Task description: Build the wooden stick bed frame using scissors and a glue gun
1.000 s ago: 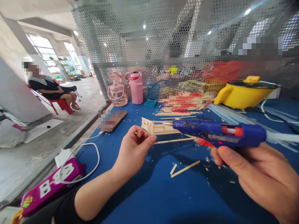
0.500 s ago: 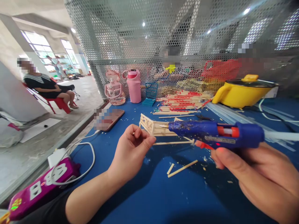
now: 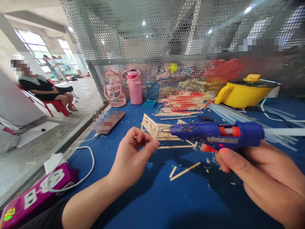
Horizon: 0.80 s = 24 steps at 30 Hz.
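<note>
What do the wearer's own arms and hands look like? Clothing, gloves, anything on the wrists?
Left hand: bare, no glove, nothing visible on the wrist; a plain black sleeve ends well short of it. Right hand: also ungloved; no sleeve shows on that side.

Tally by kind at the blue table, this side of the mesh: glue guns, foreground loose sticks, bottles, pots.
Glue gun: 1
Short loose stick plus long loose stick: 2
Pink bottle plus clear bottle: 2
Yellow pot: 1
Total: 6
</note>
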Available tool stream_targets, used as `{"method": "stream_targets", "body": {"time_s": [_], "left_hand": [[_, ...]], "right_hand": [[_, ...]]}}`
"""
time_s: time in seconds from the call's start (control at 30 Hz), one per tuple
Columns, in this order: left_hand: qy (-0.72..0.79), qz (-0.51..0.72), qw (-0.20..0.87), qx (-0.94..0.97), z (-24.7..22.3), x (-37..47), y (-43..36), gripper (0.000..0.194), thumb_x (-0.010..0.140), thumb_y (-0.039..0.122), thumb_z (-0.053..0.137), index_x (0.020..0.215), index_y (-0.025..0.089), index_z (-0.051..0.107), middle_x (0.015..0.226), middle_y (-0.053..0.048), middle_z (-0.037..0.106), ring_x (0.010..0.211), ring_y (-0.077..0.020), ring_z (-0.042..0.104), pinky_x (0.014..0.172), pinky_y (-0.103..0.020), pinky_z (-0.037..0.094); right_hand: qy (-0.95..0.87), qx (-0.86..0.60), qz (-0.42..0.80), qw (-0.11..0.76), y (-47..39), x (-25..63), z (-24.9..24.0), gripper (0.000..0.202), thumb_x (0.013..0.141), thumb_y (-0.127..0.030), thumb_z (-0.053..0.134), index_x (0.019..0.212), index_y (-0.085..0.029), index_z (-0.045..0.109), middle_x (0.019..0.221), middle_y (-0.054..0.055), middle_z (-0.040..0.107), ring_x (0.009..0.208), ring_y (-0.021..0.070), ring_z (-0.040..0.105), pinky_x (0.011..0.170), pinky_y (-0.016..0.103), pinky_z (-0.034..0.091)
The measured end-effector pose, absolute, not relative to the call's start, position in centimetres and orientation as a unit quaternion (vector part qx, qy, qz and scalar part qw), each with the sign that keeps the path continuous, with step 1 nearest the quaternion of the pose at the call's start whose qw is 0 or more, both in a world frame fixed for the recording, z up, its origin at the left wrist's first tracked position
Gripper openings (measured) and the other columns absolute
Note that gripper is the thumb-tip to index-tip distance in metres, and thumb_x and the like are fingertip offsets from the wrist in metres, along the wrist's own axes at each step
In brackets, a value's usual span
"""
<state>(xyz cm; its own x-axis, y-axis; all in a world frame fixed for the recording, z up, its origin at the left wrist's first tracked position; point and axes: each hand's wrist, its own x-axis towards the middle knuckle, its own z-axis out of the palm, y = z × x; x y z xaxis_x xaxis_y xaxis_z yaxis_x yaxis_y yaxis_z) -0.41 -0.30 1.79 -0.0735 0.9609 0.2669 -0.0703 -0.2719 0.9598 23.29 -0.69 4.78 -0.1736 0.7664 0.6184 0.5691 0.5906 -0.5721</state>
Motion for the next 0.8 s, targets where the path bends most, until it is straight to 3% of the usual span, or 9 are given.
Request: {"method": "stream_targets", "body": {"time_s": [0.3, 0.8], "left_hand": [[0.416, 0.593, 0.432, 0.537, 1.70, -0.43, -0.44, 0.037, 0.079, 0.020, 0.067, 0.072, 0.020, 0.031, 0.070, 0.007, 0.056, 0.064, -0.0052, 0.048, 0.062, -0.019, 0.040], [0.420, 0.587, 0.430, 0.542, 1.69, -0.50, -0.57, 0.037, 0.080, 0.020, 0.066, 0.072, 0.021, 0.030, 0.070, 0.007, 0.056, 0.064, -0.0055, 0.047, 0.061, -0.020, 0.039]], "right_hand": [[-0.778, -0.425, 0.082, 0.456, -0.74, 23.76, 4.80, 0.021, 0.084, -0.032, 0.057, 0.063, -0.029, 0.056, 0.073, -0.001, 0.067, 0.064, 0.0199, 0.064, 0.052, 0.029, 0.048], [-0.763, -0.432, 0.067, 0.476, -0.60, 23.54, 4.59, 0.024, 0.081, -0.035, 0.061, 0.057, -0.030, 0.059, 0.061, -0.002, 0.067, 0.057, 0.0204, 0.066, 0.043, 0.028, 0.048]]}}
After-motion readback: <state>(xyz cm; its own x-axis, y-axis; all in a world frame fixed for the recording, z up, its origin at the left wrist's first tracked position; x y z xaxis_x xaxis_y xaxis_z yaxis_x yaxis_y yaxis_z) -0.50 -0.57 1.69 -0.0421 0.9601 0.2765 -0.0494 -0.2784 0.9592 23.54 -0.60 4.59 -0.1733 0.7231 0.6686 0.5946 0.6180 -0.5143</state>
